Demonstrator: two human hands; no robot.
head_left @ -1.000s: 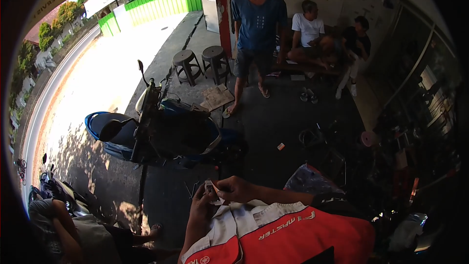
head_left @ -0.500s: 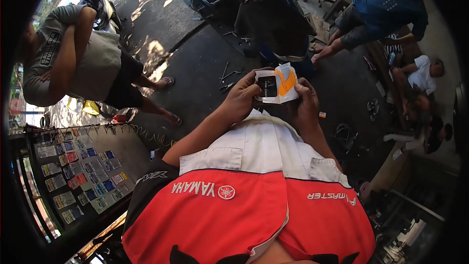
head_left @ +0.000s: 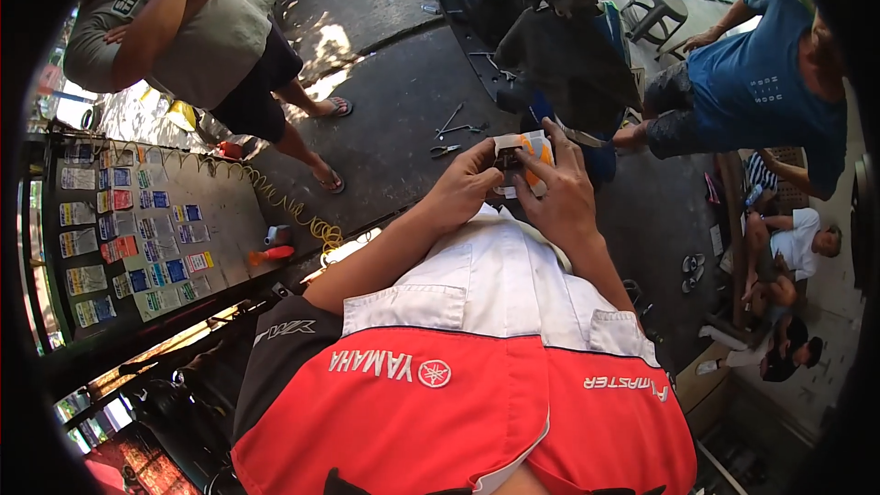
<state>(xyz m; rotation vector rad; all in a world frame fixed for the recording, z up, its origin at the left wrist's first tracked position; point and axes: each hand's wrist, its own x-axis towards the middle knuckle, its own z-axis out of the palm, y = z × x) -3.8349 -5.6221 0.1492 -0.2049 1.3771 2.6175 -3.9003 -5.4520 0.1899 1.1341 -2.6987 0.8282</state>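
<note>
A small white and orange packet [head_left: 521, 158] sits pinched between both hands in front of the person's chest, held out over the dark concrete floor [head_left: 385, 128]. The left hand [head_left: 466, 185] grips the packet's left side with its fingers [head_left: 484, 158] curled tight around it, and the right hand [head_left: 559, 192] lies over the packet's right side, its fingers [head_left: 532, 165] pressed on the front face. Something dark shows at the packet's middle, too small to tell apart. The likely trouble is that whatever is inside pops loose if the wrapper tears suddenly: it would drop to the floor below the packet, where it would be hard to spot against the dark surface. Beyond the packet, a few hand tools [head_left: 454, 128] lie on the floor, and past them stands a blue scooter [head_left: 550, 46]. A person in a blue shirt [head_left: 761, 82] leans in to the right of the packet, near enough to jog an elbow.
</note>
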